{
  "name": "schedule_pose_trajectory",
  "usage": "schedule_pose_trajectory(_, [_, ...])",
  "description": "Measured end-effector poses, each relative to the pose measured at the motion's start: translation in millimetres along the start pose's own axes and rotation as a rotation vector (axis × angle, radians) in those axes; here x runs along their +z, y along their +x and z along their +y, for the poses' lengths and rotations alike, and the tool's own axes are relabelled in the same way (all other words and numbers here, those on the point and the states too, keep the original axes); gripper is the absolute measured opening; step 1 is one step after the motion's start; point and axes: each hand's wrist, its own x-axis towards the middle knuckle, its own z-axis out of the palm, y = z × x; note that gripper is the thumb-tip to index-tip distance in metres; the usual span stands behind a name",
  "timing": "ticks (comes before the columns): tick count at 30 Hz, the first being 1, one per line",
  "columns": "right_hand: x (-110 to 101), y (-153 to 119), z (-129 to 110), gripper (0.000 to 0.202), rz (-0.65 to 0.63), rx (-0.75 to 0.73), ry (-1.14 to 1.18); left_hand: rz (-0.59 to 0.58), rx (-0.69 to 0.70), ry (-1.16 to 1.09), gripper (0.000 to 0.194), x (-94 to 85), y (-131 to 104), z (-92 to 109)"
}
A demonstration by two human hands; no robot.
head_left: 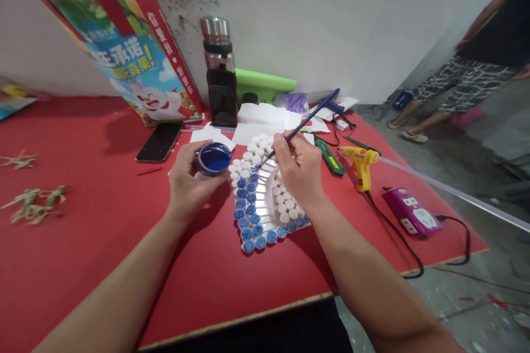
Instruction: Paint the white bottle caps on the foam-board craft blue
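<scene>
My left hand (186,176) is wrapped round a small open jar of blue paint (214,159), held just left of a craft panel. Pinched in my right hand (300,168) is a long dark blue paintbrush (312,114), its tip down by the discs near the panel's upper left. Round paper-like discs cover the panel's borders. Blue discs (251,209) run down the left side and along the bottom edge; white discs (285,204) fill the top and right. A curved white strip with crosswise lines (265,197) lies between them. My right hand hides part of the panel.
On the red table (103,265) are a phone (158,142), a tall bottle (220,71), a gift bag (124,55), a green box cutter (329,157), a yellow glue gun (359,162) and a purple box with cords (412,211). A person (467,55) stands at the right.
</scene>
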Motion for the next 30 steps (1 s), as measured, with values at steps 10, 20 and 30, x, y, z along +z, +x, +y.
schedule_pose_trajectory(10, [-1.4, -0.6, -1.8, 0.037, -0.028, -0.029, -0.005, -0.002, 0.008, -0.006, 0.061, 0.2, -0.4, -1.9])
schedule_pose_trajectory(20, [-0.8, -1.2, -2.8, 0.037, -0.009, -0.070, -0.056, -0.004, 0.027, -0.001, 0.061, -0.2, -0.9, -3.6])
schedule_pose_trajectory(30, [-0.9, -0.8, -1.2, 0.036, -0.001, -0.076, -0.022, 0.010, 0.047, 0.000, 0.060, 0.1, -0.5, -2.2])
